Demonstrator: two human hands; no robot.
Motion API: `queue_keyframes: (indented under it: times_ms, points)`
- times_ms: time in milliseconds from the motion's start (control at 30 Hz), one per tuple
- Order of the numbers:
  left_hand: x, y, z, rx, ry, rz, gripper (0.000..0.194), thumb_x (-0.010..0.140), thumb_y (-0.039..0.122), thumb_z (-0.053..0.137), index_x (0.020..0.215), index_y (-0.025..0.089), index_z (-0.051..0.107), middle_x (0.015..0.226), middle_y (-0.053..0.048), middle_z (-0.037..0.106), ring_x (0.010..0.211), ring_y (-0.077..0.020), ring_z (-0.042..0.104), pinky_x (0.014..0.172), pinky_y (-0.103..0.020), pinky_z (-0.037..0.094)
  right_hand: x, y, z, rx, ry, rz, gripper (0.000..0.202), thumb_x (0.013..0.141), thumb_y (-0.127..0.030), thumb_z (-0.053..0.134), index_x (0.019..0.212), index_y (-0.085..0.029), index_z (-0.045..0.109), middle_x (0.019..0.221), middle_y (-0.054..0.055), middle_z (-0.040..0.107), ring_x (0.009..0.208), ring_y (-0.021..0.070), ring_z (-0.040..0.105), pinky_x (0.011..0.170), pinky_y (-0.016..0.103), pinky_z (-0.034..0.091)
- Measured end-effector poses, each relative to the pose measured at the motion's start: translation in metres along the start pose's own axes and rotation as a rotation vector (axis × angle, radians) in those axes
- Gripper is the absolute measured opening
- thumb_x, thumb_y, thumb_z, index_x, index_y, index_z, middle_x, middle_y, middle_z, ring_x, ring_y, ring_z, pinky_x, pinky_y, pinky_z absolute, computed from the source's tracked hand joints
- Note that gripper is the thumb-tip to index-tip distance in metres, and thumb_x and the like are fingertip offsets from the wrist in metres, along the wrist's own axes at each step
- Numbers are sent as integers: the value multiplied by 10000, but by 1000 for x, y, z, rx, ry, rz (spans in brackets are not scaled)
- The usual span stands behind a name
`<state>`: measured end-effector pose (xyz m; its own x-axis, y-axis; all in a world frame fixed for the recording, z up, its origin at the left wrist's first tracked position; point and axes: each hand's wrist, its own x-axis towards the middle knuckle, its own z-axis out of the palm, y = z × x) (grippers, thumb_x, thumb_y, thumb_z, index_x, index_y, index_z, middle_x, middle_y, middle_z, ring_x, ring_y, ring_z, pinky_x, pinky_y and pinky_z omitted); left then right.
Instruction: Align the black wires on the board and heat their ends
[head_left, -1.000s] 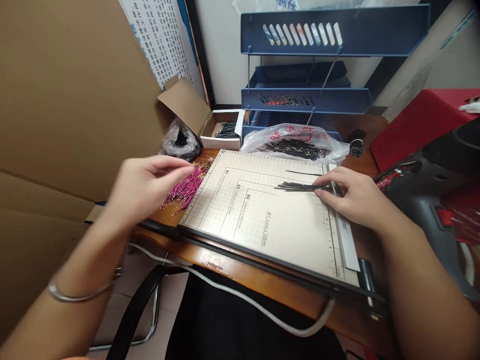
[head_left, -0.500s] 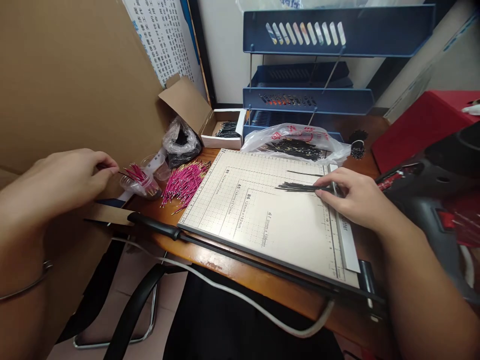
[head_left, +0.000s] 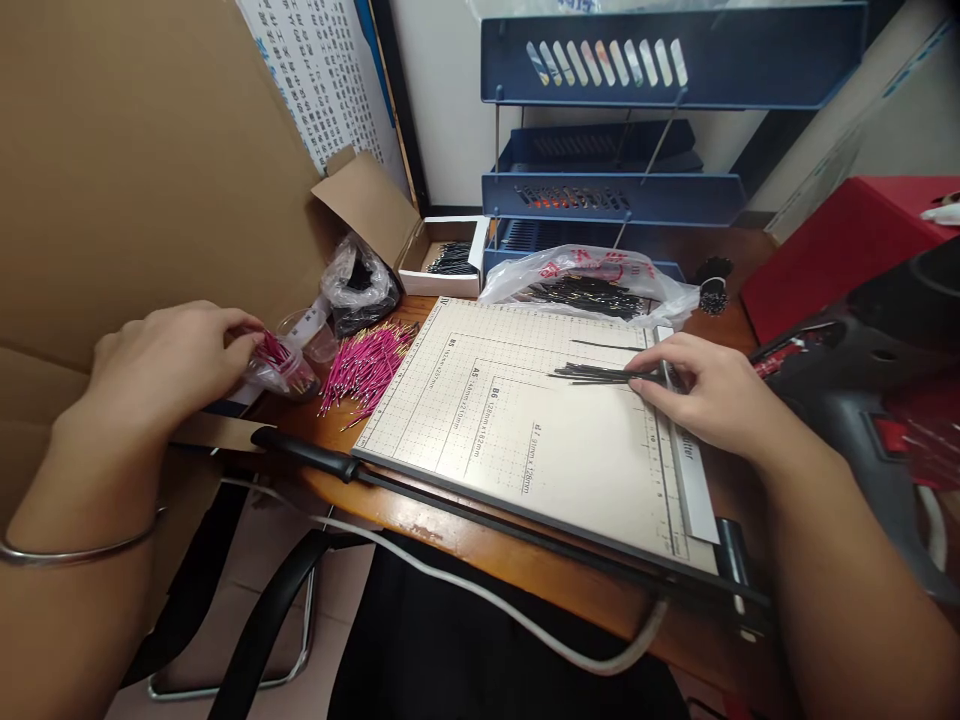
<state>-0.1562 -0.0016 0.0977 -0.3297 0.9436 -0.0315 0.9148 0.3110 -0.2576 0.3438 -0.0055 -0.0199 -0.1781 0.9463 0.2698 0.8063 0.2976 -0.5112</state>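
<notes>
At the left, my left hand is closed in a pinch at the clear plastic cup. Its fingertips meet the dark pink wires that stand in the cup; how many they grip is hidden. My right hand pinches the near end of a bundle of thin black wires lying on the paper cutter. One more black wire rests on the board just beyond the bundle. A heap of pink wires lies between the cup and the cutter.
The cutter's black handle runs along the near edge. Behind the board are a plastic bag of black wires, an open cardboard box and blue tray shelves. A grey and black machine stands at the right.
My left hand has moved right, bringing its fingertips onto the pink wires in the cup. My right hand stays on the black bundle. The view has shifted slightly.
</notes>
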Motion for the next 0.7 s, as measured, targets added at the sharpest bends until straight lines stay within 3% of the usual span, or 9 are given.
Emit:
queue_keyframes:
  times_ms: [100, 167, 233, 300, 433, 500, 600, 700]
  points:
    - [-12, 15, 2, -72, 133, 29, 589, 1048, 594, 388, 1420, 267, 706, 1600, -108, 589, 1281, -490, 630, 993, -616, 514, 0, 0, 1, 3, 10, -2, 206, 839, -393, 671, 926, -252, 793, 906, 85, 717, 779, 254, 634, 767, 438, 502]
    - [-22, 36, 9, -160, 219, 131, 516, 1065, 553, 411, 1327, 263, 747, 1505, -101, 664, 1266, -433, 656, 936, -514, 523, 0, 0, 1, 4, 14, -8, 209, 847, -394, 674, 931, -250, 800, 913, 86, 715, 777, 250, 633, 770, 438, 505]
    - [-33, 65, 21, -283, 315, 316, 443, 1067, 530, 469, 1201, 252, 787, 1350, -91, 749, 1175, -342, 697, 865, -416, 507, 0, 0, 1, 7, 19, -15, 209, 853, -388, 681, 935, -247, 812, 911, 87, 710, 775, 247, 634, 772, 436, 507]
    - [-45, 101, 32, -384, 338, 578, 362, 1062, 475, 525, 1093, 249, 805, 1271, -82, 781, 1103, -289, 710, 835, -379, 499, 0, 0, 1, 9, 21, -20, 208, 858, -378, 688, 940, -248, 827, 912, 85, 708, 768, 242, 636, 769, 429, 508]
    - [-74, 177, 39, -441, 269, 1021, 311, 1088, 395, 552, 1103, 201, 794, 1108, -100, 799, 1027, -278, 684, 853, -399, 514, -1, 1, 0, 31, 40, -36, 202, 865, -368, 712, 936, -242, 852, 910, 74, 718, 736, 213, 629, 764, 403, 509]
    - [-84, 211, 35, -404, 264, 1193, 288, 1094, 355, 550, 1172, 192, 775, 1170, -102, 787, 1056, -290, 654, 858, -413, 513, -1, 2, 0, 44, 54, -43, 194, 859, -364, 737, 935, -232, 858, 903, 69, 721, 728, 203, 629, 768, 391, 512]
    - [-79, 252, 29, -437, 318, 1271, 360, 1085, 356, 573, 1370, 171, 692, 1345, -118, 733, 1188, -320, 610, 942, -453, 503, -1, 1, 2, 62, 60, -40, 194, 869, -344, 748, 964, -224, 866, 917, 71, 720, 778, 213, 660, 791, 386, 519]
    - [-57, 283, 28, -523, 334, 1253, 432, 1016, 411, 671, 1370, 164, 676, 1414, -121, 707, 1270, -347, 584, 1054, -505, 444, 0, 0, 5, 72, 56, -44, 206, 896, -324, 723, 1004, -228, 870, 943, 78, 721, 847, 237, 689, 815, 400, 523]
